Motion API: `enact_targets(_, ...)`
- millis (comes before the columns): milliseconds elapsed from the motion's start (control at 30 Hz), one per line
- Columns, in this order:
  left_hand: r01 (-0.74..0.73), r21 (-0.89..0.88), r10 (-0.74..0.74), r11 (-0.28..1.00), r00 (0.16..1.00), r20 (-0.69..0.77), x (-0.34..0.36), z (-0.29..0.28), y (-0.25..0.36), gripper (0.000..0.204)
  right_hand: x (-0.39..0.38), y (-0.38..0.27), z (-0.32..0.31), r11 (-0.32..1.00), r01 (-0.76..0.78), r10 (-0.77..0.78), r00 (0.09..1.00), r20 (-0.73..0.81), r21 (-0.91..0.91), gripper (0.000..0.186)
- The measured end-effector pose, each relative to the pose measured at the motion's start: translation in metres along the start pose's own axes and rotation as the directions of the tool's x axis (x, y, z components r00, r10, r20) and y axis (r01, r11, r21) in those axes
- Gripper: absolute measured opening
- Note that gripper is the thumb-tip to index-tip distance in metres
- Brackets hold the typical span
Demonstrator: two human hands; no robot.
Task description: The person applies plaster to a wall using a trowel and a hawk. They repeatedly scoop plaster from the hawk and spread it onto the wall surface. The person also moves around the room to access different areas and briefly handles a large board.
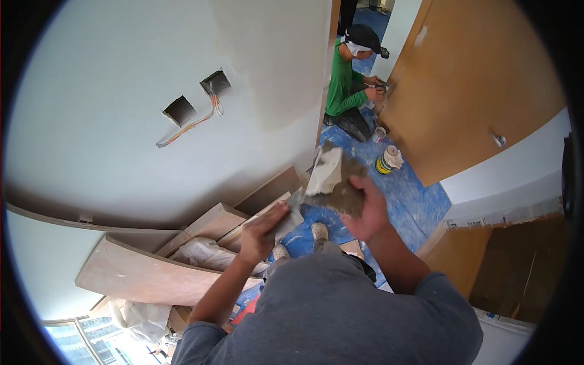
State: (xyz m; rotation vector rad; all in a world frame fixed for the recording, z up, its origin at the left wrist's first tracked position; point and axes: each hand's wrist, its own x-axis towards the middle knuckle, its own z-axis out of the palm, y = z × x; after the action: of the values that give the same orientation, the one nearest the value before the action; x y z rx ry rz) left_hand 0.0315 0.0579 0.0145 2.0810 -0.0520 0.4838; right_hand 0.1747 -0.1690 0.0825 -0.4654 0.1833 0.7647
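My left hand (pixel 260 234) is closed round a putty knife (pixel 291 218) with a grey blade, its edge close to the plate in my other hand. With my right hand (pixel 370 212) I grip the side of a smeared grey-brown putty board (pixel 347 191), fingers beneath it. A thick lump of white putty (pixel 326 170) lies on that board. Both tools are somewhat blurred, and the knife's handle is hidden in my left hand. The two hands are held in front of my body, above the blue floor covering.
A white wall (pixel 121 79) with two open socket holes (pixel 180 111) and loose wires (pixel 198 123) rises on the left. Boards (pixel 210 228) lean below. Ahead, a person in green (pixel 347 85) kneels by a wooden door (pixel 474 91); a putty tub (pixel 389 160) stands on the blue sheet (pixel 401 201).
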Motion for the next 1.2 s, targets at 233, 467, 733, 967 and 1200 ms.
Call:
enact_targets(233, 0.263, -0.956, -0.546, 0.127, 0.823, 0.155, -0.003, 0.01, 0.036, 0.032, -0.008, 0.015, -0.022, 0.754, 0.484, -0.546, 0.838, -0.013, -0.444, 0.045)
enact_targets(467, 0.341, -0.938, -0.681, 0.064, 0.702, 0.209, 0.038, 0.007, 0.079, 0.031, -0.033, 0.053, -0.009, 0.095, 0.667, -0.605, 0.628, 0.49, -0.739, 0.044)
enact_targets(733, 0.529, -0.848, -0.656, 0.018, 0.646, 0.389, 0.032, -0.02, 0.078, 0.034, -0.045, 0.04, -0.012, -0.503, 0.707, 0.025, 0.587, 0.809, -0.498, 0.079)
enact_targets(967, 0.535, -0.843, -0.675, -0.056, 0.601, 0.427, 0.013, -0.031, 0.076, 0.031, -0.031, 0.053, -0.018, -0.588, 0.584, 0.041, 0.712, 0.701, -0.559, 0.082)
enact_targets(1200, 0.499, -0.864, -0.691, -0.063, 0.603, 0.398, -0.011, -0.052, 0.058, 0.028, -0.04, 0.08, -0.039, -0.677, 0.367, 0.033, 0.881, 0.472, -0.638, 0.078)
